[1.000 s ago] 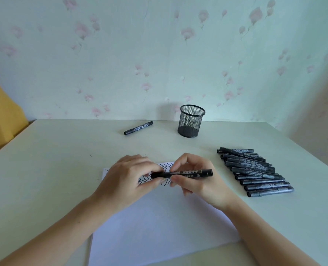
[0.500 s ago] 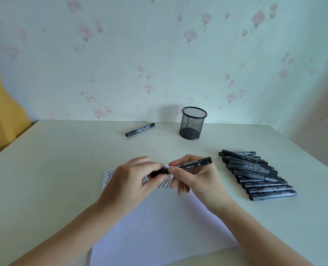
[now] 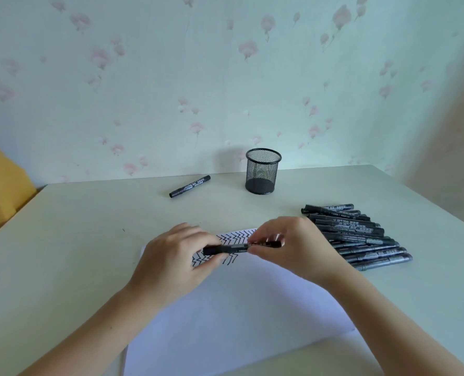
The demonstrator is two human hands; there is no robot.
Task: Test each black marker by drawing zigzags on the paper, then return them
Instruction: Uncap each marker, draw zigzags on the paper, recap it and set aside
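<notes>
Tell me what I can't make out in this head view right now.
- Black marker held in both hands: the left hand and right hand fingers cover the ends, so cap on or off is unclear.
- Zigzags on the white paper sheet: partly hidden by the hands.
- Black mesh pen cup: contents unclear through the mesh.
- Row of black markers: labels too small to read.

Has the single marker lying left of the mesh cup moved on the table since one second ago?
No. The single marker lies just left of the mesh cup, at the same angle; only the camera shifted.

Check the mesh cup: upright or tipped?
Upright. The mesh cup stands on its base, open rim up, beside a loose marker.
</notes>
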